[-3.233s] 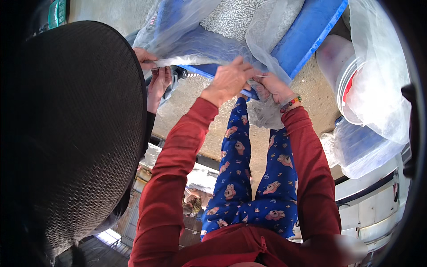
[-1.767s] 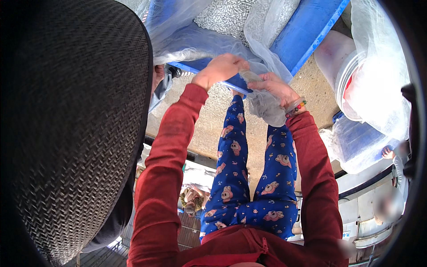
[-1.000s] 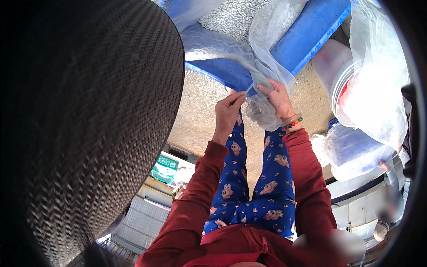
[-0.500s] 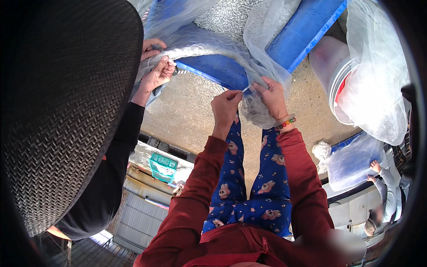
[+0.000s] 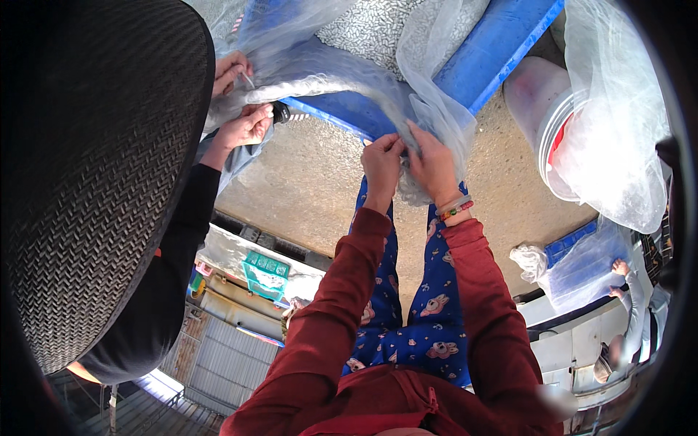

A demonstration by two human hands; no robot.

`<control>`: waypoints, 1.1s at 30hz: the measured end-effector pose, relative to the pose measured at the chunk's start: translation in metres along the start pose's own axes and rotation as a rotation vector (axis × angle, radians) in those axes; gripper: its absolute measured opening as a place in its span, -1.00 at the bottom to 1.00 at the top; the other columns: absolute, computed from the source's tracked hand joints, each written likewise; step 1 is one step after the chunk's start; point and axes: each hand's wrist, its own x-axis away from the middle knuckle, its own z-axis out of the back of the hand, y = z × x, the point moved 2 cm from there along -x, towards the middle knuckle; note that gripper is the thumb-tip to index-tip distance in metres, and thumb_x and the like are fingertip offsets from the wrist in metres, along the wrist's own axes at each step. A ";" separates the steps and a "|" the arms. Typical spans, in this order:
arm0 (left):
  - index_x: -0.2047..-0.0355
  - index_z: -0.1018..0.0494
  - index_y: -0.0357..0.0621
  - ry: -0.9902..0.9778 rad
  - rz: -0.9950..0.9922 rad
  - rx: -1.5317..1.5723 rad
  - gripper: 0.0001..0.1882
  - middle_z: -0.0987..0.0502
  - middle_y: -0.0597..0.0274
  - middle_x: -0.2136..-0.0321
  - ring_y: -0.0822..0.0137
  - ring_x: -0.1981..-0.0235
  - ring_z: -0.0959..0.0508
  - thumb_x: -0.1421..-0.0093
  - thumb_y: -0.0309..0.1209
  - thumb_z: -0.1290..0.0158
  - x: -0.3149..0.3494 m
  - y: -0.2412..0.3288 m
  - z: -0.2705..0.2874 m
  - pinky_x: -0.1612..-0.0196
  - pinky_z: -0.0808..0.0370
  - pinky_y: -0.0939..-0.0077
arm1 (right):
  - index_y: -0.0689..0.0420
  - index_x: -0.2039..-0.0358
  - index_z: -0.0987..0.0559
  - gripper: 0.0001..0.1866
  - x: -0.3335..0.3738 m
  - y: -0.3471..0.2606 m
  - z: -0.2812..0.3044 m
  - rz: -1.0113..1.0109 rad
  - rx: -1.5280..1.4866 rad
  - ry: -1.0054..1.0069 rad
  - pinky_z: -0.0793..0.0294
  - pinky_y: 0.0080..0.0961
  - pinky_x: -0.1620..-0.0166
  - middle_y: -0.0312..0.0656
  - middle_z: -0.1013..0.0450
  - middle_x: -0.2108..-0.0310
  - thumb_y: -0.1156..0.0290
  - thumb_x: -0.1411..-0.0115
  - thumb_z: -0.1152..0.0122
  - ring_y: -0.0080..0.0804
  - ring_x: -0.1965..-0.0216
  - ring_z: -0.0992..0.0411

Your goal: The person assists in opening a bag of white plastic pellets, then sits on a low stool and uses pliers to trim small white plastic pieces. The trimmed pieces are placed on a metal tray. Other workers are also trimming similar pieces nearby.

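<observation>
Right at the fingertips, where the 2 hands nearly meet, I have the gathered edge of the net (image 5: pixel 320 86). On the left hand (image 5: pixel 382 163), thumb and forefinger are pinched together; what sits between them is too small for me to tell. The right hand (image 5: pixel 432 167) is clamped on the net, fingers laid along the mesh, and a loose wad (image 5: pixel 414 190) hangs just below them. Leftward from the fingers, the net runs as a thick roll to a co-worker's hands (image 5: pixel 247 129). Beyond my fingertips it drapes over the tray (image 5: pixel 502 43), where white pellets (image 5: pixel 371 36) lie.

My main worry is the shared roll: should the co-worker pull while my left pinch is light, the edge could slide out from under it. Folds slack to the right of the right fingers could miss the gather, leaving a gap that lets pellets out if the tray tips. Mesh this thin might also snag on the tray's corner, just ahead of the fingertips, and tear under a hard tug. Behind the right fingers, the bracelet (image 5: pixel 456 212) could catch a loose fold. With the pinch hidden from me, I could easily overlook a poor hold.
</observation>
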 end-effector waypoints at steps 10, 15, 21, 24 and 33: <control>0.31 -0.53 -0.30 -0.120 0.083 0.259 -0.82 -0.54 0.29 0.48 0.55 0.52 -0.47 -0.13 -0.53 0.04 -0.025 -0.003 -0.013 0.43 -0.41 0.70 | 0.28 0.14 -0.47 -0.68 -0.020 0.024 -0.004 -0.424 -0.581 0.068 -0.34 -0.60 0.21 -0.25 -0.44 0.31 0.31 -0.25 0.05 -0.54 0.32 -0.36; 0.28 -0.52 -0.28 -0.325 0.092 0.107 -0.81 -0.54 0.30 0.51 0.54 0.58 -0.47 -0.10 -0.49 -0.02 -0.026 0.012 0.005 0.52 -0.42 0.66 | 0.29 0.30 -0.56 -0.77 -0.019 0.017 -0.012 -0.584 -0.883 0.031 -0.35 -0.66 0.30 -0.32 -0.48 0.43 0.38 -0.18 -0.08 -0.62 0.41 -0.36; 0.32 -0.52 -0.34 -0.339 -0.111 -0.536 -0.81 -0.53 0.23 0.62 0.53 0.63 -0.48 -0.06 -0.50 -0.04 -0.007 0.041 0.067 0.55 -0.41 0.67 | 0.28 0.35 -0.57 -0.84 -0.015 0.001 -0.006 -0.314 -0.459 0.260 -0.36 -0.66 0.26 -0.27 -0.50 0.41 0.46 -0.14 -0.08 -0.57 0.41 -0.39; 0.34 -0.52 -0.35 -0.309 -0.285 -0.730 -0.83 -0.53 0.21 0.61 0.52 0.61 -0.49 -0.10 -0.53 0.00 0.009 0.050 0.091 0.54 -0.42 0.67 | 0.27 0.35 -0.56 -0.85 -0.017 -0.008 -0.005 -0.244 -0.379 0.267 -0.36 -0.65 0.25 -0.24 -0.50 0.42 0.50 -0.14 -0.06 -0.55 0.39 -0.40; 0.17 -0.45 -0.25 -0.512 -0.164 0.069 -0.74 -0.55 0.21 0.36 0.46 0.33 -0.52 -0.09 -0.59 -0.06 0.008 0.050 0.066 0.23 -0.45 0.63 | 0.23 0.36 -0.55 -0.87 -0.019 -0.035 0.015 0.183 -0.092 0.312 -0.42 -0.44 0.23 -0.13 -0.50 0.38 0.55 -0.07 -0.07 -0.22 0.35 -0.46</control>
